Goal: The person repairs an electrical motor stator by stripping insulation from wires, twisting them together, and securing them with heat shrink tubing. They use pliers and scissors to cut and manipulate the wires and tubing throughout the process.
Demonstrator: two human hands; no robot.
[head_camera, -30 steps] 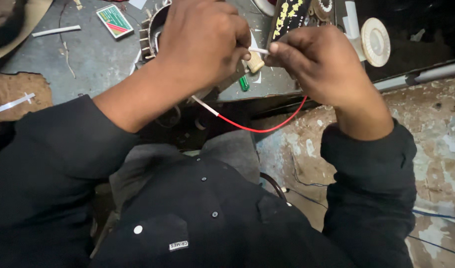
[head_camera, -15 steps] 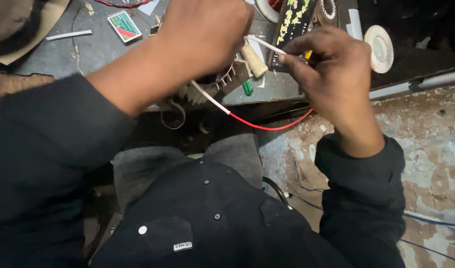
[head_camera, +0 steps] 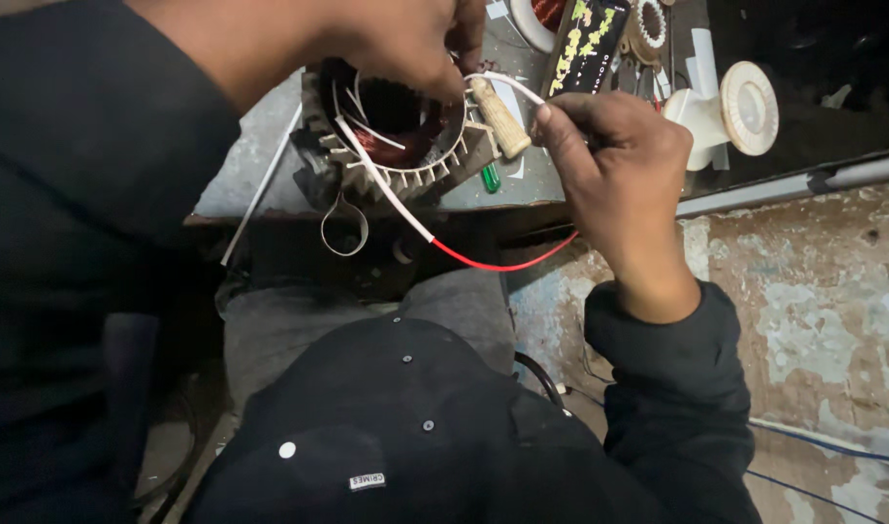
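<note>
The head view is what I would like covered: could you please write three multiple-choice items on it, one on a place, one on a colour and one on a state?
1. Where does the white spool sit?
A. On the bench, beyond the right hand
B. On the person's lap
C. Inside the stator

2. What colour is the lead that sags below the bench edge?
A. Blue
B. Red
C. Yellow

3. How is the right hand set?
A. Flat and open on the bench
B. Hanging free at the person's side
C. Fingers pinched on a thin white sleeve

Answers:
1. A, as the spool stands on the dark bench top past the right hand.
2. B, as the lead turns red where it leaves the white sleeve crossing the stator.
3. C, as its grip closes on the sleeve beside the wooden handle, while the left hand rests on the stator.
</note>
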